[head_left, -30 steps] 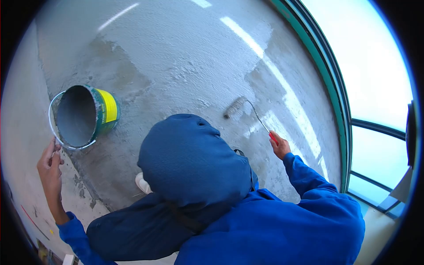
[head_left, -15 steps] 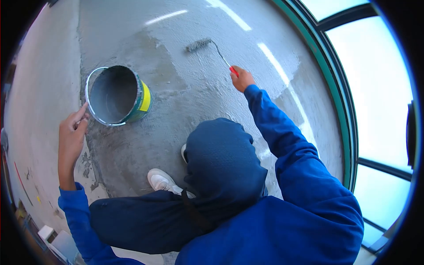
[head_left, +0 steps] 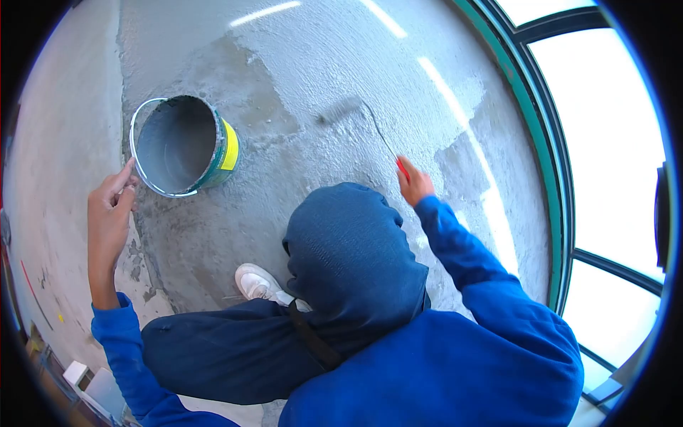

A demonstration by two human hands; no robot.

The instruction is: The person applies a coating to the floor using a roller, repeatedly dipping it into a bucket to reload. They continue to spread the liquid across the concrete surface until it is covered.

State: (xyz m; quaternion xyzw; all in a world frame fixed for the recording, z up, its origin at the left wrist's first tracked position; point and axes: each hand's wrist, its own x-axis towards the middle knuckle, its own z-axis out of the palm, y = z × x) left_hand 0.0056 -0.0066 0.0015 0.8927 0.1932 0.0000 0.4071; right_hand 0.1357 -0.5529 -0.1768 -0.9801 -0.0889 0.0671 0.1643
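- White shoe (head_left: 255,282) stands on the grey floor (head_left: 213,235), under the blue hood.
- Left hand (head_left: 108,213): fingertips pinched against the bucket (head_left: 226,146) rim; I cannot tell whether they truly grip it.
- Right hand (head_left: 415,186): fist closed round the roller's red handle (head_left: 403,168).
- Roller (head_left: 340,110) lies on the wet floor, right of the bucket.

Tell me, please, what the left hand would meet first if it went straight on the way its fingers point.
Probably the rim of the paint bucket, just beyond the fingertips of the left hand; they may touch it already.
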